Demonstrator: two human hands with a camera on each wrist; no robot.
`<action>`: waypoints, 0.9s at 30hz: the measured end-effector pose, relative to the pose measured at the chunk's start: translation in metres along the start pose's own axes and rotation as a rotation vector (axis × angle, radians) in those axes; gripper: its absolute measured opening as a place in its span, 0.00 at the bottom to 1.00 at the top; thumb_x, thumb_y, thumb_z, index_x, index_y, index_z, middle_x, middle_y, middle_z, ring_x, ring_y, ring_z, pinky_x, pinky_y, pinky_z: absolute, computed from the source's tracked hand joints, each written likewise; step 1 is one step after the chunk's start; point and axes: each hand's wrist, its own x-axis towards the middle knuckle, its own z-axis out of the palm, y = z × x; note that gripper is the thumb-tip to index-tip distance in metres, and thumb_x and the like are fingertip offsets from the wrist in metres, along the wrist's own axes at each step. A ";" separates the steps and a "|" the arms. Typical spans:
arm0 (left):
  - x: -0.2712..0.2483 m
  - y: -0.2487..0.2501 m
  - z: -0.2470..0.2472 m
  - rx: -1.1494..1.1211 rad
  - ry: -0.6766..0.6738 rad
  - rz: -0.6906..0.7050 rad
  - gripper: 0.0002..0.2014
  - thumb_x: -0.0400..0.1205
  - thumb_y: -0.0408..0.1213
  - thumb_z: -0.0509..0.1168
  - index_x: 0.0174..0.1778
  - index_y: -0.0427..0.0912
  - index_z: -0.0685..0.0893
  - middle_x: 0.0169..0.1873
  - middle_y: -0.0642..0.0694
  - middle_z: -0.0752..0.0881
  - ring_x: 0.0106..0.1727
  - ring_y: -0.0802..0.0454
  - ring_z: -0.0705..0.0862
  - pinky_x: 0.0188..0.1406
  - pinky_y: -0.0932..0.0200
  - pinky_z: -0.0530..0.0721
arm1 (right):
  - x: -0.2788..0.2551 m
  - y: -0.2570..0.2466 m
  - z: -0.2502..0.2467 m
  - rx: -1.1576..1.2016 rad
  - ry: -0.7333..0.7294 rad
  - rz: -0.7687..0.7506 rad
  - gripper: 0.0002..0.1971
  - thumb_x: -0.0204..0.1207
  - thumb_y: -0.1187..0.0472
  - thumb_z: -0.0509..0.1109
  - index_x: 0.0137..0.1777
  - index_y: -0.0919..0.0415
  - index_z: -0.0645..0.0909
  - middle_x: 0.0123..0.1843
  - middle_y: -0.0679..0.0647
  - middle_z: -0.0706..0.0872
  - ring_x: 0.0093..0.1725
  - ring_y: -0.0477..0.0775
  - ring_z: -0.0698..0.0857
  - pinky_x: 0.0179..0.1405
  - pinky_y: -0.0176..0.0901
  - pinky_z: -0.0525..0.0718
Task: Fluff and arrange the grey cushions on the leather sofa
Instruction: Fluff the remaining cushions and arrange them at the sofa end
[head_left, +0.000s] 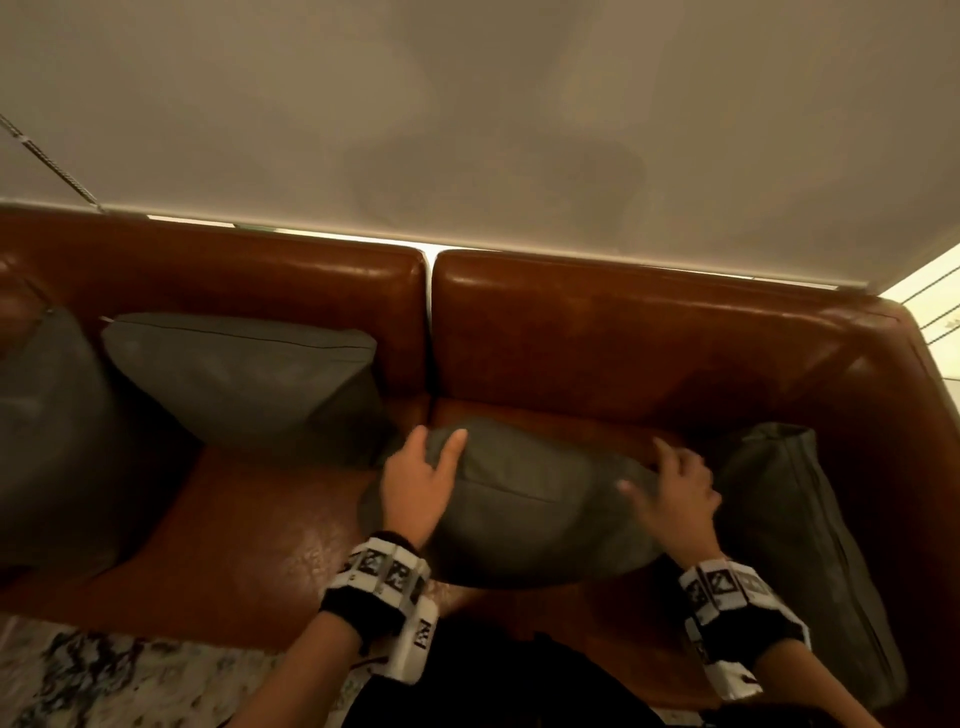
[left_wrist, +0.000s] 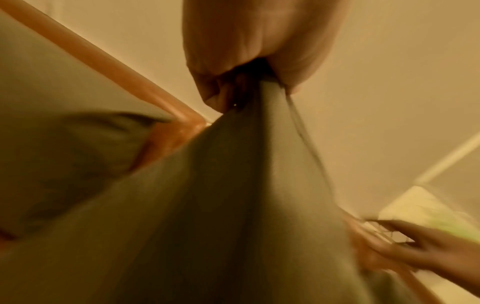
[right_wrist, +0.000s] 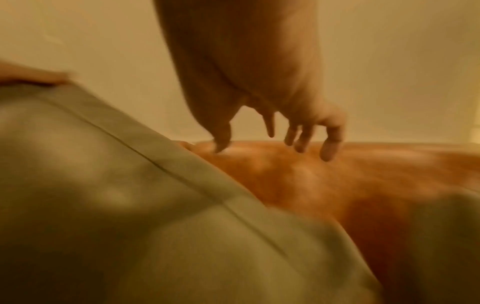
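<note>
A grey cushion (head_left: 530, 509) lies across the seat of the brown leather sofa (head_left: 571, 332), near the seam between its two back pads. My left hand (head_left: 434, 447) grips the cushion's upper left corner; the left wrist view shows the fingers (left_wrist: 215, 86) bunched round a peak of grey fabric (left_wrist: 221, 205). My right hand (head_left: 654, 473) is at the cushion's right end with its fingers spread. In the right wrist view that hand (right_wrist: 275, 142) hangs loose just above the cushion's (right_wrist: 130, 205) edge and holds nothing.
A second grey cushion (head_left: 249, 379) leans on the left back pad. A third (head_left: 52, 431) stands at the far left. Another (head_left: 789, 519) rests against the right armrest. A patterned rug (head_left: 104, 675) lies below the sofa's front edge, and a pale blind (head_left: 467, 130) hangs behind it.
</note>
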 end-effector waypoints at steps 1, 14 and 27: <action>-0.008 0.012 0.011 0.058 -0.032 0.055 0.20 0.79 0.57 0.61 0.45 0.41 0.78 0.39 0.38 0.87 0.46 0.38 0.84 0.48 0.48 0.82 | -0.008 -0.021 0.003 0.010 -0.074 -0.179 0.50 0.64 0.28 0.65 0.82 0.52 0.53 0.82 0.57 0.56 0.81 0.63 0.56 0.75 0.67 0.61; 0.020 -0.074 -0.058 -0.059 0.083 -0.225 0.14 0.85 0.41 0.57 0.56 0.35 0.81 0.57 0.34 0.84 0.58 0.41 0.81 0.59 0.55 0.77 | -0.027 -0.080 0.013 0.607 -0.196 -0.466 0.14 0.73 0.64 0.74 0.59 0.56 0.85 0.54 0.43 0.88 0.54 0.23 0.81 0.63 0.30 0.79; 0.049 -0.129 -0.068 -0.633 0.035 -0.769 0.26 0.76 0.55 0.67 0.60 0.36 0.81 0.63 0.34 0.83 0.64 0.35 0.81 0.68 0.41 0.77 | -0.030 -0.070 -0.105 1.024 -0.063 -0.544 0.14 0.66 0.65 0.76 0.52 0.66 0.85 0.57 0.55 0.90 0.62 0.51 0.86 0.64 0.42 0.82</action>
